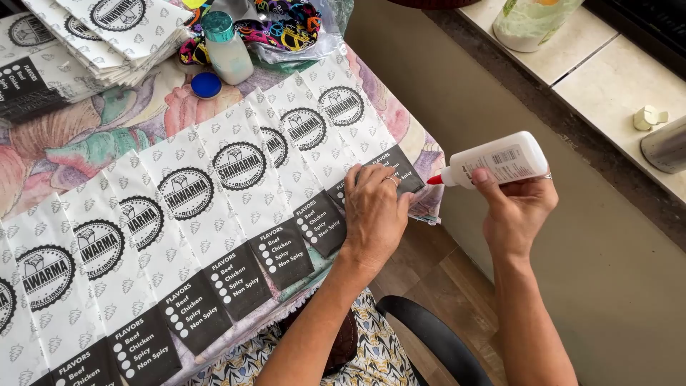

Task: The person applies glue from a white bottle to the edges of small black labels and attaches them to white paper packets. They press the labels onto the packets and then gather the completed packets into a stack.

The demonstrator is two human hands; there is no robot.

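Several white printed paper sheets [214, 179] with round black emblems and black bottom panels lie overlapped in a diagonal row on a floral tablecloth [86, 136]. My left hand [373, 214] lies flat, palm down, on the black bottom edge of the rightmost sheets near the table's corner. My right hand [516, 204] holds a white glue bottle [493, 161] sideways, just right of the table. Its red nozzle points left at the edge of the last sheet, close to my left fingertips.
A stack of the same printed sheets [107, 32] sits at the back left. A small bottle with a teal cap [227, 46], a blue lid [206, 84] and a colourful plastic-wrapped bundle [286, 28] stand behind the row. A tiled ledge [607, 78] runs at right, a black chair [436, 339] below.
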